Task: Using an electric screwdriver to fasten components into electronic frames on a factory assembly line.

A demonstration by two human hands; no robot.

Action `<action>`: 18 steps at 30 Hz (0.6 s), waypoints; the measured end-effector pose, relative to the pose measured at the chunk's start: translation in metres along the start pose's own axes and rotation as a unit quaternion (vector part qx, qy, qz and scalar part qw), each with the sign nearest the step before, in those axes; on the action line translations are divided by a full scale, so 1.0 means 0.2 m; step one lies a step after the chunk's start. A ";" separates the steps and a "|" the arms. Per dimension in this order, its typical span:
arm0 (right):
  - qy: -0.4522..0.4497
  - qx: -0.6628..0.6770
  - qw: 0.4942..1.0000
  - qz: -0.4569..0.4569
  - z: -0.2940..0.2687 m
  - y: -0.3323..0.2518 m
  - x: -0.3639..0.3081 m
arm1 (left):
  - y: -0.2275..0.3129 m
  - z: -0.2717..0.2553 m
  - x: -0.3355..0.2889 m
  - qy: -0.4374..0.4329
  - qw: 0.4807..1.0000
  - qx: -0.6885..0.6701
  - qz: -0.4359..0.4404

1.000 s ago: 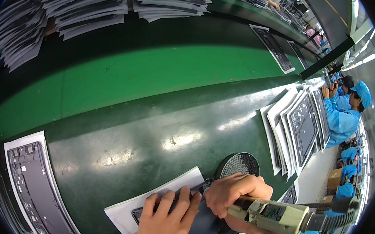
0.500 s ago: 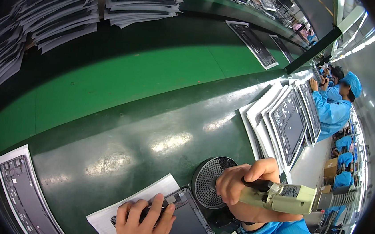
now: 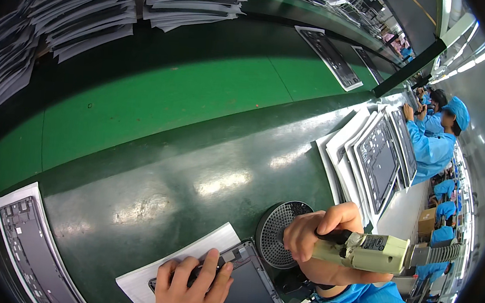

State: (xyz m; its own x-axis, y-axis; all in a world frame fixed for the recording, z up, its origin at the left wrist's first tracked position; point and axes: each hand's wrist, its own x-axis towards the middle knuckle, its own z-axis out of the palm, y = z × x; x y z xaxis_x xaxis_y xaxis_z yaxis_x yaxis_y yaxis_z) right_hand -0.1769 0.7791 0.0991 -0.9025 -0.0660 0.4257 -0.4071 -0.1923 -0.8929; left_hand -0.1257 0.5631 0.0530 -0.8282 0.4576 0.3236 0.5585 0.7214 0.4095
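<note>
My right hand (image 3: 319, 236) is wrapped round a pale green electric screwdriver (image 3: 380, 253), with the thumb raised along its top. Its cable end points right, and its tip is hidden. Below the hand, partly covered by it, stands a round black dish (image 3: 278, 232) with a grid of holes and small dark screws heaped at one side. Spread fingers of my left hand (image 3: 193, 288) lie on the upper left part of a dark tablet-like housing (image 3: 253, 288). That housing rests on a white sheet (image 3: 188, 249) at the front edge of the bench.
Another dark housing (image 3: 38, 243) lies on white sheeting at the left. Several housings interleaved with white sheets form a stack (image 3: 377, 157) at the right, beside a co-worker in blue (image 3: 431, 139). Tall sheet stacks (image 3: 87, 11) stand far left, and a green belt (image 3: 160, 104) runs behind the bench.
The view has shifted slightly, so the bench things sit a little farther right. Both hands keep their pose, the left on the housing and the right round the screwdriver.
</note>
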 end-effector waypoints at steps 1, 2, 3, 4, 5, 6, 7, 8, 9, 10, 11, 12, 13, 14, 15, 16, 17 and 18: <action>-0.004 -0.011 1.000 0.004 0.00 0.00 0.00 | 0.01 -0.01 0.01 0.022 1.000 -0.014 -0.002; -0.006 -0.009 1.000 0.004 0.01 0.00 0.00 | 0.01 -0.02 0.01 0.044 0.999 -0.028 -0.003; -0.010 -0.012 1.000 0.007 0.01 0.00 0.01 | 0.01 -0.02 0.01 0.044 0.999 -0.026 -0.006; -0.014 -0.017 1.000 0.007 0.02 -0.01 0.02 | 0.01 -0.02 0.01 0.055 0.998 -0.031 -0.007; -0.015 -0.016 1.000 0.006 0.03 -0.01 0.00 | 0.01 -0.02 0.01 0.067 0.997 -0.035 -0.008; -0.001 0.034 0.999 -0.029 0.04 -0.02 -0.02 | 0.02 -0.03 0.01 0.068 0.997 -0.032 -0.009; 0.009 0.089 0.994 -0.065 0.06 -0.01 -0.03 | 0.02 -0.02 0.01 0.073 0.997 -0.029 -0.005; -0.001 0.093 0.994 -0.051 0.09 -0.07 -0.01 | 0.02 -0.02 0.01 0.075 0.997 -0.025 -0.006; -0.063 0.049 0.997 -0.020 0.10 -0.12 0.02 | 0.02 -0.02 0.01 0.079 0.996 -0.029 -0.017; -0.120 -0.004 0.993 0.008 0.11 -0.18 0.04 | 0.01 -0.03 0.01 0.079 0.996 -0.027 -0.020; -0.110 0.018 0.993 0.036 0.18 -0.19 0.04 | 0.01 -0.05 0.01 0.069 0.997 -0.025 -0.014; -0.069 0.043 0.996 0.035 0.26 -0.16 0.00 | 0.00 -0.06 0.01 0.059 0.998 -0.023 -0.009; -0.073 0.052 0.995 0.036 0.31 -0.14 -0.02 | 0.01 -0.06 0.00 0.061 0.998 -0.024 -0.006; -0.080 0.067 0.994 0.039 0.32 -0.09 -0.02 | 0.01 -0.03 -0.01 0.079 0.996 -0.041 -0.028; -0.113 0.065 0.991 0.034 0.30 -0.02 -0.03 | 0.01 -0.01 -0.01 0.097 0.992 -0.057 -0.049; -0.117 0.067 0.990 0.036 0.30 0.00 -0.04 | 0.01 -0.03 -0.01 0.098 0.992 -0.056 -0.054; -0.107 0.080 0.990 0.036 0.31 0.01 -0.05 | 0.00 -0.05 0.00 0.090 0.994 -0.050 -0.039; -0.097 0.092 0.990 0.036 0.32 0.02 -0.07 | 0.00 -0.06 0.00 0.082 0.995 -0.044 -0.024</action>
State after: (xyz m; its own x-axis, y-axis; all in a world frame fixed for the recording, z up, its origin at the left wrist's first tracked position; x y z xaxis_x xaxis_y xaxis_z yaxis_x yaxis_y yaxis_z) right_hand -0.1576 0.7174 0.0990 -0.8764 -0.2698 0.3989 -0.2950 -0.3540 -0.8875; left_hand -0.1249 0.5565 0.0640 -0.8396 0.3275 0.4334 0.5262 0.6888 0.4988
